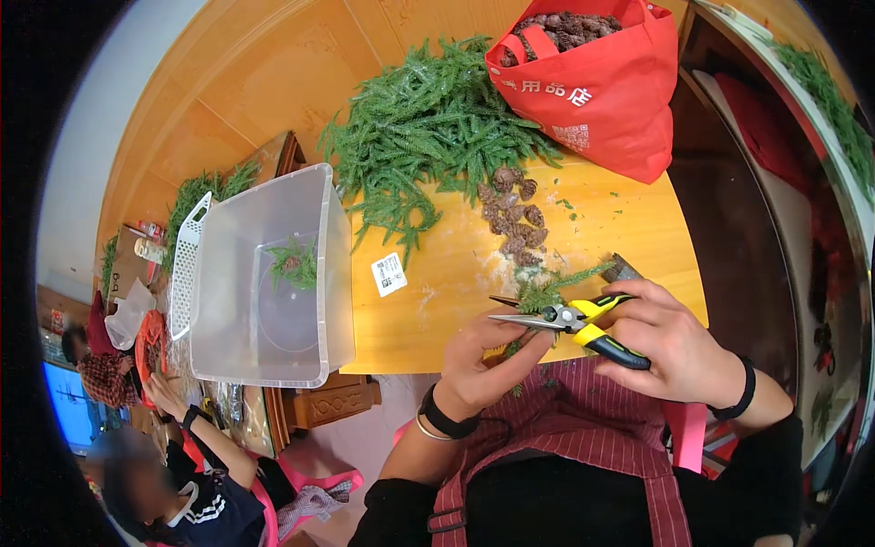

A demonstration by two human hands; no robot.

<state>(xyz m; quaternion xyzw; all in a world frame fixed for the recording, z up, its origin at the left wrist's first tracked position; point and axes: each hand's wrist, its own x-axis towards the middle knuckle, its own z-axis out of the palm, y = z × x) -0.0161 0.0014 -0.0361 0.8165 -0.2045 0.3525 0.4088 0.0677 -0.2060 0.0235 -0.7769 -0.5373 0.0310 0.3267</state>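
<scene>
Long-nose pliers (592, 330) with yellow and black handles are in my right hand (665, 342), its fingers wrapped round the grips. Their jaws point left across the fingers of my left hand (488, 360). That hand is closed in a pinch on a green pine sprig (540, 296), whose needles stick up behind the pliers and show below the fingers. Whether the jaws touch the stem is hidden. Just beyond lies a cluster of brown pine cones (515, 219) on the yellow table (437, 319). A dark grey piece (624, 267) lies by the sprig's tip; its kind is unclear.
A heap of green pine sprigs (437, 128) lies at the back, beside a red bag (592, 100) full of pine cones. At left stands a clear plastic box (273, 219) holding a sprig with a cone. A white label (389, 274) lies on the table. Another person (200, 497) sits lower left.
</scene>
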